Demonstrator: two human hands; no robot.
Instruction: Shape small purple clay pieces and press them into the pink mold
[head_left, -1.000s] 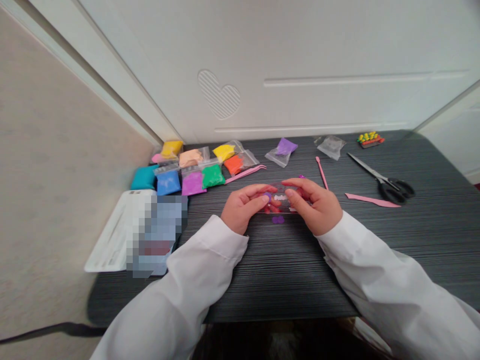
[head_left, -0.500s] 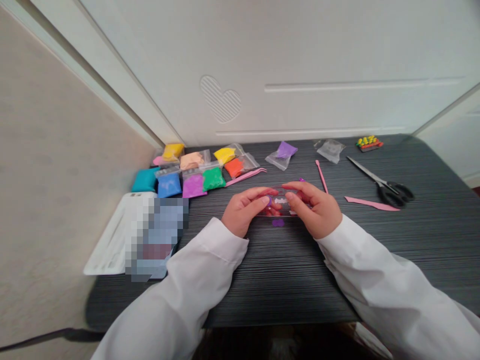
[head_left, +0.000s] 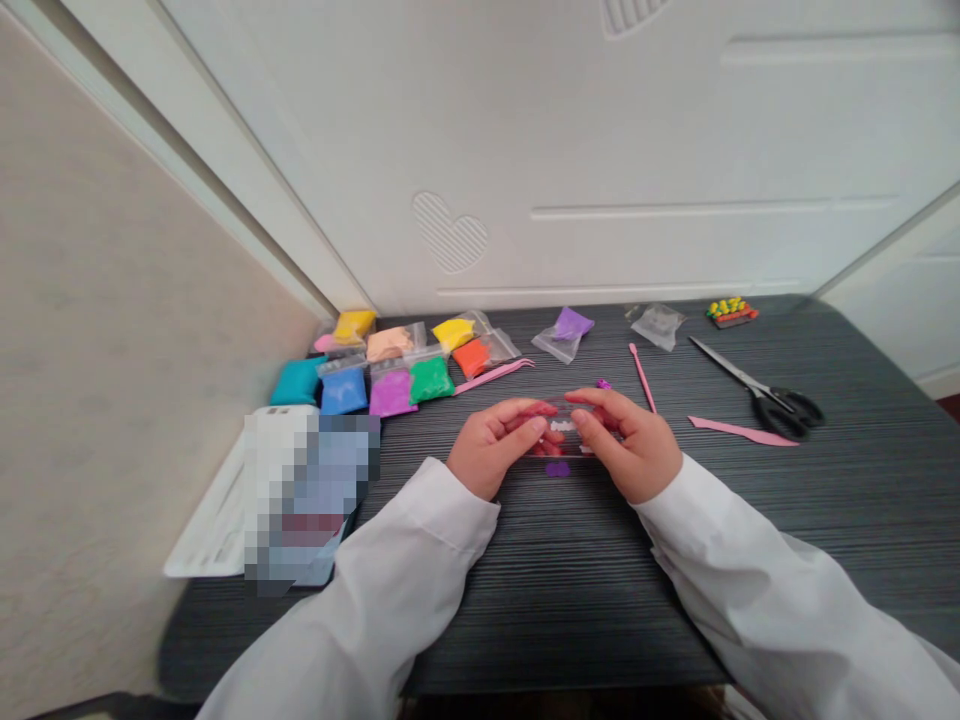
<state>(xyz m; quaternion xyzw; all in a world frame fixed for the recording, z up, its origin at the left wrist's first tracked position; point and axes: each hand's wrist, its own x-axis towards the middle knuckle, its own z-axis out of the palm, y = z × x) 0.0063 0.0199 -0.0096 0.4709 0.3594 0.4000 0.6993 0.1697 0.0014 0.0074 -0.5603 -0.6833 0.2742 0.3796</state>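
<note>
Between both hands is a small clear plastic plate (head_left: 561,427) with white markings, my fingers showing through it. My left hand (head_left: 495,440) grips its left end, thumb on top and fingers beneath. At the right end, my right hand (head_left: 626,435) pinches the plate the same way. Just below its near edge, flat purple clay pieces (head_left: 558,468) lie on the dark table. A small shiny purple thing (head_left: 603,384) shows behind my right fingers, too small to name.
Bags of coloured clay, including a green one (head_left: 430,380), cluster at left beside pink tweezers (head_left: 495,374). A purple clay bag (head_left: 574,323) lies farther back. Scissors (head_left: 784,408), a pink stick tool (head_left: 643,378) and a pink clay knife (head_left: 742,431) lie right. A white tray (head_left: 217,500) is left.
The view has tilted up, so everything sits lower in it. A round purple bit by my left thumb on the plate no longer shows. Both hands keep their grip.
</note>
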